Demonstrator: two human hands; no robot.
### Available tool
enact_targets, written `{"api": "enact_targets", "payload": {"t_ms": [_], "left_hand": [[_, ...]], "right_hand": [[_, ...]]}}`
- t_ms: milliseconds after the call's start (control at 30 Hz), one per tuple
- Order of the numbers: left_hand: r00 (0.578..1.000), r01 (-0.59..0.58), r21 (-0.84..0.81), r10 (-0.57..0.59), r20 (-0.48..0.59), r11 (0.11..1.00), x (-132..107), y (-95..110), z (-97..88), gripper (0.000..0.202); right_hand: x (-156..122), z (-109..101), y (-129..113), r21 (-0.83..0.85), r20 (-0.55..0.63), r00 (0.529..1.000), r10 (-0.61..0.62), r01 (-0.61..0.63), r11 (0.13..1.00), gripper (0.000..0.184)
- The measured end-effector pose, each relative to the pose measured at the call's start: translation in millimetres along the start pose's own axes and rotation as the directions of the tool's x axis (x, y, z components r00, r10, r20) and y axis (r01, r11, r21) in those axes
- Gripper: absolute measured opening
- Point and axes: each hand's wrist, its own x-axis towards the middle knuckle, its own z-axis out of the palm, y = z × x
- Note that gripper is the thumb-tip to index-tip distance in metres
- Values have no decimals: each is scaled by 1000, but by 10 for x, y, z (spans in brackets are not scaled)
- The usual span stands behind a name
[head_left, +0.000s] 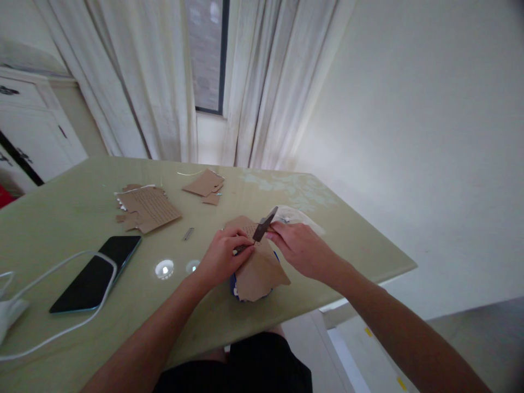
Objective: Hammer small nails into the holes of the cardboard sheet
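Observation:
A brown cardboard piece lies over a blue round object near the front edge of the pale green table. My left hand presses on the cardboard with curled fingers. My right hand is closed round a dark flat tool, held at an angle with its tip on the cardboard between both hands. A clear plastic wrapper lies just behind my right hand.
Torn cardboard pieces and smaller scraps lie at mid-table. A black phone with a white cable over it sits at the left. A small metal piece lies nearby. White curtains and a cabinet stand behind.

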Motion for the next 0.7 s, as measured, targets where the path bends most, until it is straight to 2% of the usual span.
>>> {"api": "enact_targets", "payload": {"t_ms": [167,200,300,367,533,600,700], "left_hand": [[1000,14,8,-14,3,1000,6,15,-1,14],[1000,13,11,-13,1,1000,7,21,-4,13],[1000,1,21,-2,7,1000,6,36,-11,13],[1000,-3,25,2,11,1000,3,39,-11,13],[1000,16,28,-16,9,999,-8,24,0,13],[999,36,19,-37,12,999,-15,29,2,13],[999,52,10,-52,8,999,-24,58,-4,31]], "right_hand": [[-9,-10,-13,66,-140,989,46,-37,997,31],[-9,18,-14,59,-126,991,50,-43,997,30],[-6,133,-5,-13,17,998,60,-60,998,28],[-5,170,10,-17,49,997,62,-61,998,28],[-10,118,47,55,-100,994,52,-47,997,33],[-12,141,48,36,-60,996,59,-57,998,33],[-11,222,42,-23,90,993,70,-68,997,32]]}}
